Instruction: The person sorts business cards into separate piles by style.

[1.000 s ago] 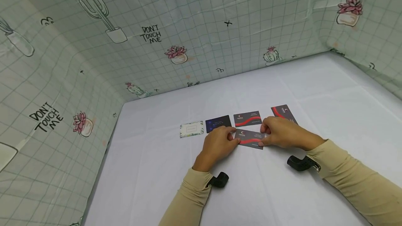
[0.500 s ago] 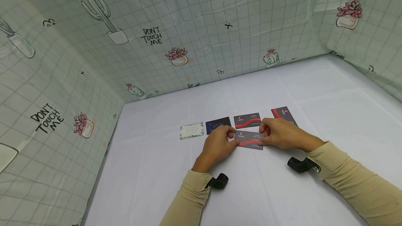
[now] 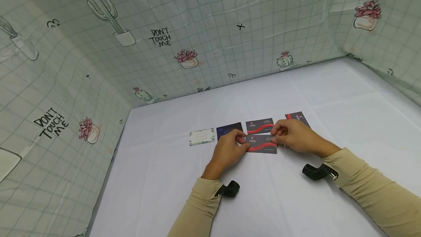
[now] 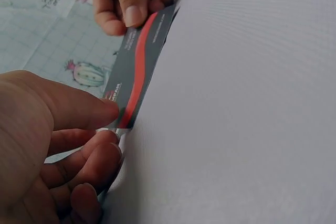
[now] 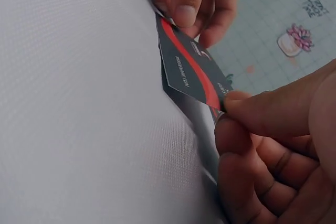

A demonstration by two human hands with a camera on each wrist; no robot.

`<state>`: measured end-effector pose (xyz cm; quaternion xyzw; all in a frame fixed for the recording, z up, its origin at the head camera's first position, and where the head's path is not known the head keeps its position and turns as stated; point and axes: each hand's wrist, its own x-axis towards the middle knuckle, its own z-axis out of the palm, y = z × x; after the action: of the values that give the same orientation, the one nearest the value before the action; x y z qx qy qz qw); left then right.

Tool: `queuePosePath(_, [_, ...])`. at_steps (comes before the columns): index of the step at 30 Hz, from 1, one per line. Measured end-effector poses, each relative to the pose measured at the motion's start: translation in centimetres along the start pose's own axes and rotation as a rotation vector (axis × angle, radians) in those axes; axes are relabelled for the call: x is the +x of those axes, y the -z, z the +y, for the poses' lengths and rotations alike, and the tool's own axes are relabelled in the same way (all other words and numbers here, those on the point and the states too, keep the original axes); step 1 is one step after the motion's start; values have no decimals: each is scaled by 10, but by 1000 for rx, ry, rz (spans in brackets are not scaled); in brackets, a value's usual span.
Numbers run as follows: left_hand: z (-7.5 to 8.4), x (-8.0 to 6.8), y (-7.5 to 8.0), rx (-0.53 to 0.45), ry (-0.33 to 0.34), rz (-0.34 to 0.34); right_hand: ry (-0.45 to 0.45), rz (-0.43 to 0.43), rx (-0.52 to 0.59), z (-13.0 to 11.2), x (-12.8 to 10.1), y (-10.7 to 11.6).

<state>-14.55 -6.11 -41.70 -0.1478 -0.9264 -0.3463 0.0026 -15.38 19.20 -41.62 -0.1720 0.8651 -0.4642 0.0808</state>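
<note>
A dark grey business card with a red wavy stripe (image 3: 261,145) is held between both hands, close over the white table. My left hand (image 3: 228,149) pinches its left end, with the thumb on the printed face, as the left wrist view shows. The right hand (image 3: 296,136) pinches the opposite end near its far corner. In the right wrist view, the card (image 5: 186,64) is tilted, with its near corner raised above the cloth and a shadow beneath. Right behind it lies a matching grey and red card (image 3: 260,125).
Left of the matching card lie a dark blue card (image 3: 227,128) and a white card with a leafy border (image 3: 201,136). Another grey and red card (image 3: 300,117) lies turned, partly hidden by the right hand. A cactus-print cloth wall (image 3: 210,39) surrounds the white tabletop (image 3: 158,178).
The right hand's fingers have moved up along the card's right end, away from its near corner. The held card has turned slightly and sits nearer the matching card. The left hand has barely moved.
</note>
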Motion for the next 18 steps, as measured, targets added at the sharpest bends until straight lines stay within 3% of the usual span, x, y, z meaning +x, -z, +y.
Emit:
queuePosePath(12, [1,3,-4,-68,-19,41,-24,27,141,-1,4,2])
queuePosePath(18, [3,8,1,-189,-7,42,-41,70,119,-2,9,6])
